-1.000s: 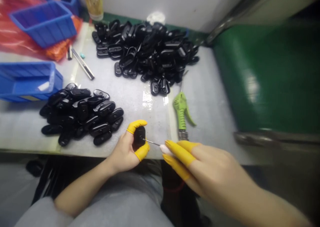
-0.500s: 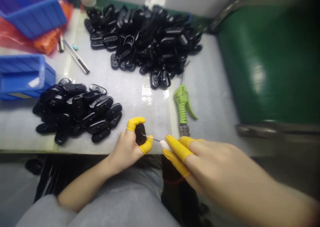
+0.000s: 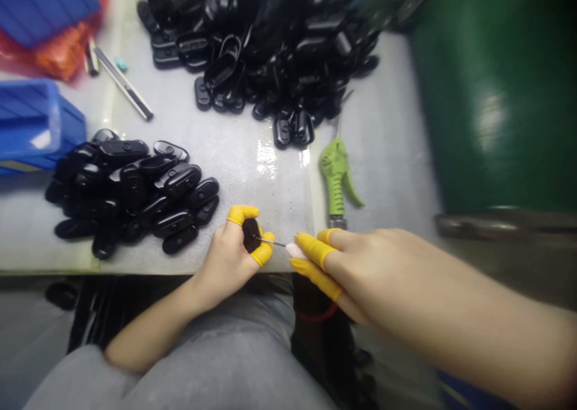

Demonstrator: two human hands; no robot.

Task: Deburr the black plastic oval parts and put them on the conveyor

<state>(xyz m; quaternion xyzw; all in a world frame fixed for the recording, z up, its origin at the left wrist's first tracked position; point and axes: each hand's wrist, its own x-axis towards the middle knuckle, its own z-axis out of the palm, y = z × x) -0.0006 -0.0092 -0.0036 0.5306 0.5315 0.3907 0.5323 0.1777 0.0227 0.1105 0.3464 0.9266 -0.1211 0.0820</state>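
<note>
At the table's front edge, my left hand [image 3: 231, 250] is closed on a small black oval plastic part [image 3: 250, 234], gripping its rim between finger and thumb. Yellow finger cots cover its fingertips. My right hand [image 3: 347, 260], also in yellow cots, pinches the whitish end of a thin metal-shafted tool [image 3: 274, 243]. The shaft's tip meets the face of the black part; whether it goes in cannot be made out. To the left lies a pile of black oval parts [image 3: 135, 187], glossy and loosely heaped.
A larger heap of black parts [image 3: 270, 55] spreads along the back. A green air blow gun [image 3: 336, 172] lies right of centre. A utility knife [image 3: 124, 84], a blue bin [image 3: 67, 118], another blue bin [image 3: 49, 7] and orange-red plastic [image 3: 61, 55] are at left. The green surface [image 3: 491, 115] is at right.
The camera view has shifted, so the items at the back sit higher. In my left hand the black part looks turned more edge-on. The tool's tip stays against it.
</note>
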